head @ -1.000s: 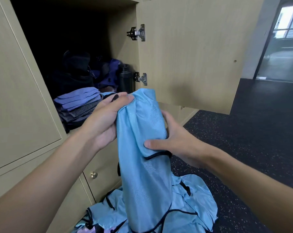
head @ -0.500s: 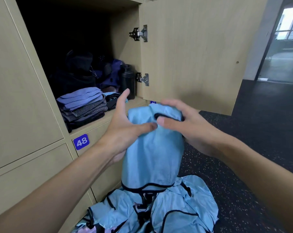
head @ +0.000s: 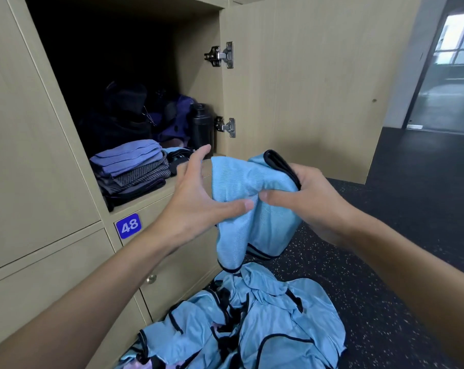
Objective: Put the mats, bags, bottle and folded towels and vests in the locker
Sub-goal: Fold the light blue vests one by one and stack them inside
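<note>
A light blue vest (head: 241,182) with black trim hangs folded in front of the open locker (head: 145,198). My right hand (head: 313,198) grips its folded top edge, with the thumb across the front. The thumb of my left hand (head: 196,201) presses the fabric from the left, and its index finger points straight up. Inside the locker lie folded towels (head: 132,166), dark bags (head: 124,113), a purple bag (head: 172,121) and a black bottle (head: 201,123). Behind my left hand, a folded blue vest (head: 177,155) shows partly.
A loose pile of blue vests (head: 252,315) lies on the dark speckled floor (head: 385,235) below my hands. The locker door (head: 305,89) stands open to the right. A blue plate marked 48 (head: 128,225) sits under the shelf. Shut locker doors fill the left.
The long hanging vest has been folded up into a shorter bundle. Both hands have shifted right and slightly down with it, and my right hand has moved to its top edge.
</note>
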Motion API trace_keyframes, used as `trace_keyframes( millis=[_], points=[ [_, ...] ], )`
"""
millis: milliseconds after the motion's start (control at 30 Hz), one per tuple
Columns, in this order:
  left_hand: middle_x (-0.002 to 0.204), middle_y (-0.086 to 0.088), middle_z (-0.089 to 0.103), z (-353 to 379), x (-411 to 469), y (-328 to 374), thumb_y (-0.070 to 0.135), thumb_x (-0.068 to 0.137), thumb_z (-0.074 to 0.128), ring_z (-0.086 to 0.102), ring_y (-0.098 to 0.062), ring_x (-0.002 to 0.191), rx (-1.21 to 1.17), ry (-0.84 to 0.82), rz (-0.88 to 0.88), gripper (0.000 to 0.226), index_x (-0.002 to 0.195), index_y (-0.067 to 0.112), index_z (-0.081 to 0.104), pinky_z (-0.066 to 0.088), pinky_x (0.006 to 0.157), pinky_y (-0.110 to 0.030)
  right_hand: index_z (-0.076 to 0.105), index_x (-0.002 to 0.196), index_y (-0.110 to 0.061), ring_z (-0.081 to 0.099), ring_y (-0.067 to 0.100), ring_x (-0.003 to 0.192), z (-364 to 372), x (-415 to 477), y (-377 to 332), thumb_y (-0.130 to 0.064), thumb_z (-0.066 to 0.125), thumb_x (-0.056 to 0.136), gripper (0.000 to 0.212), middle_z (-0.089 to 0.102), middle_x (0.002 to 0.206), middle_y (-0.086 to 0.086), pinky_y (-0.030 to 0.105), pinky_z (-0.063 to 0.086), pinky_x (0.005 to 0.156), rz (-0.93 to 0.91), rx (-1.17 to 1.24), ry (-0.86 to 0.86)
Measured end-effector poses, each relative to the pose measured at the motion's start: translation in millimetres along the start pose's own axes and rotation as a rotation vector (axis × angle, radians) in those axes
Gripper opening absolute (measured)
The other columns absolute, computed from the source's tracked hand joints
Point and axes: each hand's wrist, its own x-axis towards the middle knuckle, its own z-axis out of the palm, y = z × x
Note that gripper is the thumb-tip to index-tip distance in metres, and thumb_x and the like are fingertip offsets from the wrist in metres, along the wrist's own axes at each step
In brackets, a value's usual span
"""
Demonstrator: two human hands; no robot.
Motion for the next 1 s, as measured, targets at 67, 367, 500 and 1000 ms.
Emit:
trace_keyframes(
  millis=[67,367,500,1000],
  points=[
    [0.139,0.014,0.050,-2,-1,-2,0.040,0.054,0.096,0.050,0.010,0.123,-0.117,-0.124,-0.053,0.130,0.154,0.042,0.012,0.045,0.096,-0.011,0.066,0.114,-0.005,0.071,0.030,0.099,-2,0,-3,0.003,0.073,0.082,0.033,0.073,0.107,0.014,0.044,0.058,0.089,0.016,0.040,-0.015],
    [0.119,-0.009,0.071,1,-2,6,0.000,0.075,0.082,0.071,-0.027,0.105,-0.473,-0.018,-0.109,0.070,0.133,0.020,0.048,0.058,0.089,-0.044,0.037,0.141,-0.038,0.071,0.014,0.098,-3,-3,-2,-0.002,0.080,0.076,0.085,0.064,0.125,0.002,0.030,0.059,0.078,0.028,0.185,0.005],
    [0.109,-0.005,0.075,-5,-1,13,0.007,0.084,0.073,0.074,-0.024,0.095,-0.640,0.070,-0.205,0.055,0.133,0.017,0.050,0.062,0.079,-0.038,0.026,0.144,-0.049,0.069,0.009,0.102,2,-7,-2,0.005,0.079,0.074,0.103,0.065,0.116,-0.016,0.027,0.058,0.079,-0.065,0.077,-0.031],
    [0.119,0.001,0.066,-21,-13,24,-0.007,0.071,0.081,0.070,-0.015,0.102,-0.137,-0.164,-0.093,0.080,0.131,0.037,0.051,0.059,0.089,-0.037,0.064,0.118,-0.020,0.073,0.016,0.087,2,-5,-11,0.002,0.075,0.080,0.046,0.076,0.098,-0.001,0.030,0.060,0.072,-0.051,0.053,0.032]
  ],
)
